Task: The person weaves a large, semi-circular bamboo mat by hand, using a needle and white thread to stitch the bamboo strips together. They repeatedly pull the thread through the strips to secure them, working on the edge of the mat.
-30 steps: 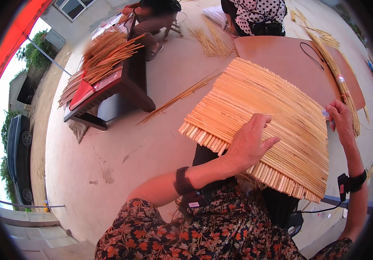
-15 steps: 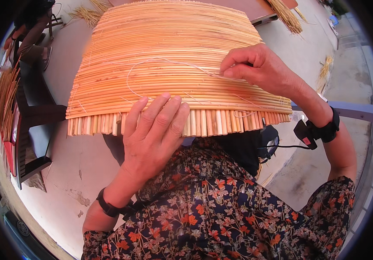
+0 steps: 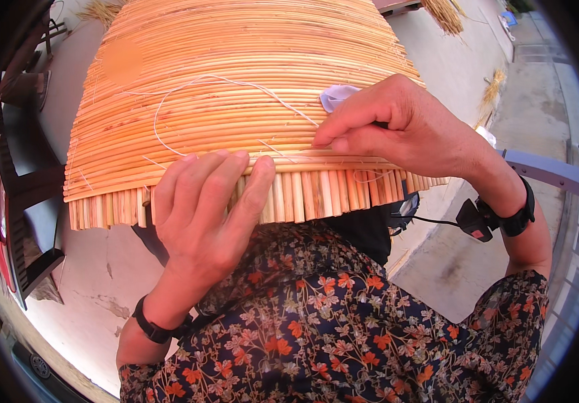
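Note:
A mat of pale orange reed sticks (image 3: 249,47) fills the upper middle, its near edge showing short upright stick ends. My left hand (image 3: 205,208) lies over that edge, fingers apart and slightly bent, tips on the sticks. A white thread (image 3: 239,84) loops loosely across the mat toward my right hand (image 3: 393,131), whose thumb and forefinger are pinched on it low over the mat's right part. A small lilac cloth (image 3: 336,96) shows just behind my right fingers. Short stitches of thread run along the near edge.
At the far left stands a dark wooden bench (image 3: 24,154) with long reed sticks on it; a person's leg (image 3: 24,87) is beyond. Straw bundles (image 3: 444,17) lie at the upper right. A lilac metal bar (image 3: 548,168) runs at my right. A tabletop edge shows behind the mat.
My view has tilted down onto the mat. My left hand has settled on its near edge; my right hand has come inward from the mat's right side and slightly lower, pinching the thread.

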`<act>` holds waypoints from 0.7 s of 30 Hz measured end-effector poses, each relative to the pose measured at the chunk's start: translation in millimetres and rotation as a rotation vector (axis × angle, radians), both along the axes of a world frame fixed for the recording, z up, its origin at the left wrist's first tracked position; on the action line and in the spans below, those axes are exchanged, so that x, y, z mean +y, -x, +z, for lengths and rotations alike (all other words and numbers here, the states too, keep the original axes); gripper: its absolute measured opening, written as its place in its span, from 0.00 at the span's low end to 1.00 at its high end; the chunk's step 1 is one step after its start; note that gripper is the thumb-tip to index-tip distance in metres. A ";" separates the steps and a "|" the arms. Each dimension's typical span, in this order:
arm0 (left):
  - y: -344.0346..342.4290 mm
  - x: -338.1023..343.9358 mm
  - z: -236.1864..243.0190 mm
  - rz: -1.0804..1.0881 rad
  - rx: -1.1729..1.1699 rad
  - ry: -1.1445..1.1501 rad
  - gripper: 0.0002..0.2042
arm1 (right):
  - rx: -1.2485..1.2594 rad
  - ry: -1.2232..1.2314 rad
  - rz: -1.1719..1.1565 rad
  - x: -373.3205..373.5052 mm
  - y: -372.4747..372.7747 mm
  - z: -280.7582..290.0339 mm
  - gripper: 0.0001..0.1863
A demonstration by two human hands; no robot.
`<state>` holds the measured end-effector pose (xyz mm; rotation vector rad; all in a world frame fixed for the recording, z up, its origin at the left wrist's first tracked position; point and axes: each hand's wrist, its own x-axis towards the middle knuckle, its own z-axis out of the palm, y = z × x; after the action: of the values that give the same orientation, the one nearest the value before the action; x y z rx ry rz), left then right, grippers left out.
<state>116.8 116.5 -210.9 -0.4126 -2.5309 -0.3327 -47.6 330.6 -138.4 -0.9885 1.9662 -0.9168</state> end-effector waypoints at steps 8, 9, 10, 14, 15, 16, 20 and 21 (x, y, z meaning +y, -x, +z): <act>-5.5 2.2 -0.4 0.043 -0.013 0.014 0.14 | -0.025 -0.066 -0.002 8.2 -0.4 8.4 0.09; -5.8 2.6 -0.4 0.047 -0.003 0.016 0.14 | -0.025 -0.061 -0.003 8.7 -1.5 7.1 0.09; -6.2 3.1 -0.1 0.052 0.007 0.019 0.14 | -0.024 -0.055 -0.004 8.9 -2.8 5.6 0.09; -8.4 2.4 3.2 0.048 -0.030 0.022 0.16 | -0.003 -0.039 0.020 10.1 -3.2 2.1 0.08; -9.1 2.6 4.7 0.046 -0.048 0.007 0.19 | 0.005 -0.035 0.024 10.0 -3.2 1.6 0.08; -9.2 2.8 5.9 0.044 -0.066 -0.009 0.22 | 0.013 -0.032 0.027 9.9 -3.3 1.2 0.08; -8.7 3.6 7.6 0.030 -0.075 -0.004 0.22 | 0.056 -0.008 0.057 10.6 -2.7 -2.1 0.08; -8.7 3.8 7.7 0.027 -0.079 -0.005 0.22 | 0.054 -0.008 0.066 10.3 -1.9 -2.6 0.08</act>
<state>125.6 120.2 -203.3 -0.3690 -2.6094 -0.3517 -45.7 340.9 -141.0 -1.0767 1.9685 -0.8533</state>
